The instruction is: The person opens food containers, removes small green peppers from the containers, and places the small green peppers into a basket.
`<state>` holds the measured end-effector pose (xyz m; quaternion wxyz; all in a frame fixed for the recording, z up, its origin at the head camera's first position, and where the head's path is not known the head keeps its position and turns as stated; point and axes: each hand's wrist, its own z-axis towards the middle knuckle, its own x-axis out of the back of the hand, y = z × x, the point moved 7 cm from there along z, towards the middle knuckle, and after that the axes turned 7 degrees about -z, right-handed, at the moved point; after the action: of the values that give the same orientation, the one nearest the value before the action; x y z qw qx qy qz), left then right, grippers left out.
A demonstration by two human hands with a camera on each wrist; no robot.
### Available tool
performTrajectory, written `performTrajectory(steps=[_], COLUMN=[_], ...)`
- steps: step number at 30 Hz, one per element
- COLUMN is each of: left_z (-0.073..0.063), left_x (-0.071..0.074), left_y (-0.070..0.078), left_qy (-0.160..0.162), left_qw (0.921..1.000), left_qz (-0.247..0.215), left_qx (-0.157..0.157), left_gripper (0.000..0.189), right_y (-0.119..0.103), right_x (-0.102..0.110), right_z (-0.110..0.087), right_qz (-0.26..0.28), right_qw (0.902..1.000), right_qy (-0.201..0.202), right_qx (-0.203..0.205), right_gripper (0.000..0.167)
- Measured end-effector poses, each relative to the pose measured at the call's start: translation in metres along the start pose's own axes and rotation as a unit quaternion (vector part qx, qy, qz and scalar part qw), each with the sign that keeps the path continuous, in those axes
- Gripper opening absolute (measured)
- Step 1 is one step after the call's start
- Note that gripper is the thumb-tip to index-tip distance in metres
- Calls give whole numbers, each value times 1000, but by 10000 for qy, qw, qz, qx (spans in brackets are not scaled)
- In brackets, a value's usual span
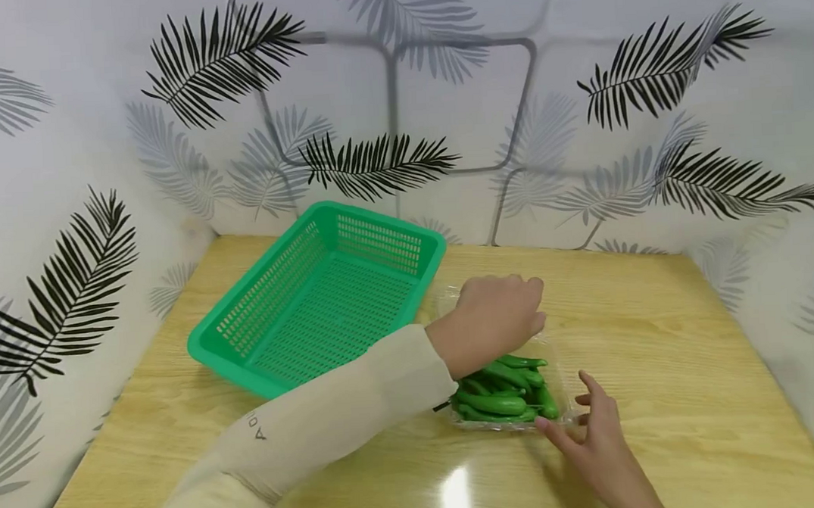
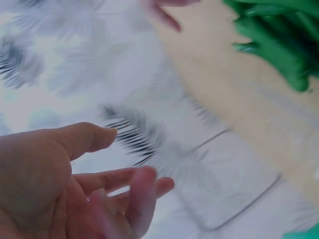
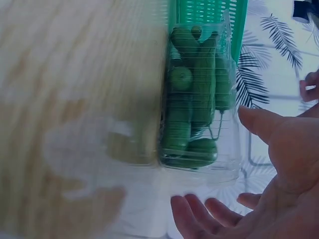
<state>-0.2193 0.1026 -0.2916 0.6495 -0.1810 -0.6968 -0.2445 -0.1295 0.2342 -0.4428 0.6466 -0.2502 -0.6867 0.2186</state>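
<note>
Green chili peppers (image 1: 495,404) lie piled in a clear plastic box (image 3: 227,172) on the table. Above the far part of that box is my left hand (image 1: 494,314), its forearm crossing over from the lower left. Loosely bent fingers with nothing between them show on this left hand (image 2: 99,184) in the left wrist view. My right hand (image 1: 596,443) is at the box's near right corner, thumb and fingers spread. Whether its fingertips touch the plastic cannot be told. The left hand and sleeve hide some of the peppers and the box's far side.
A green slotted plastic basket (image 1: 209,346) stands left of the box, behind the left forearm, with no contents visible inside. The wooden table (image 1: 628,312) meets a leaf-patterned cloth (image 1: 441,93) at the back and sides.
</note>
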Motion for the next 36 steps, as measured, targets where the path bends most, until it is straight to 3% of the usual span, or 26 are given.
performTrajectory(steps=[3, 7, 11, 14, 18, 25, 28, 36], left_z=[-22, -54, -85, -106, -129, -162, -172, -193], left_x=[27, 58, 80, 86, 79, 41, 27, -7], left_y=[-5, -28, -62, -96, -144, -216, -240, -297], left_qy=[540, 1228, 2089, 2622, 3006, 2928, 2992, 2217], left_qw=[9984, 9920, 9759, 9607, 9463, 9358, 9321, 9356], left_qz=[-45, -256, -631, -905, -1115, -1416, -1380, -1617], left_qx=[-172, -151, -37, 111, 420, 1360, 1503, 2221], left_gripper=[29, 37, 37, 33, 29, 30, 28, 39], right_y=[-13, -31, -41, -49, -56, -56, -56, -54], right_x=[8, 16, 22, 25, 22, 6, 2, -4], right_z=[-3, -2, 2, 6, 11, 17, 18, 22], right_qz=[-393, -584, -661, -753, -846, -942, -1027, -1271], right_qw=[9972, 9920, 9899, 9851, 9787, 9713, 9674, 9618], right_qy=[408, 590, 568, 657, 615, 118, -82, -424], right_qx=[491, 952, 1122, 1397, 1766, 2181, 2316, 2385], right_gripper=[82, 68, 62, 52, 40, 31, 29, 27])
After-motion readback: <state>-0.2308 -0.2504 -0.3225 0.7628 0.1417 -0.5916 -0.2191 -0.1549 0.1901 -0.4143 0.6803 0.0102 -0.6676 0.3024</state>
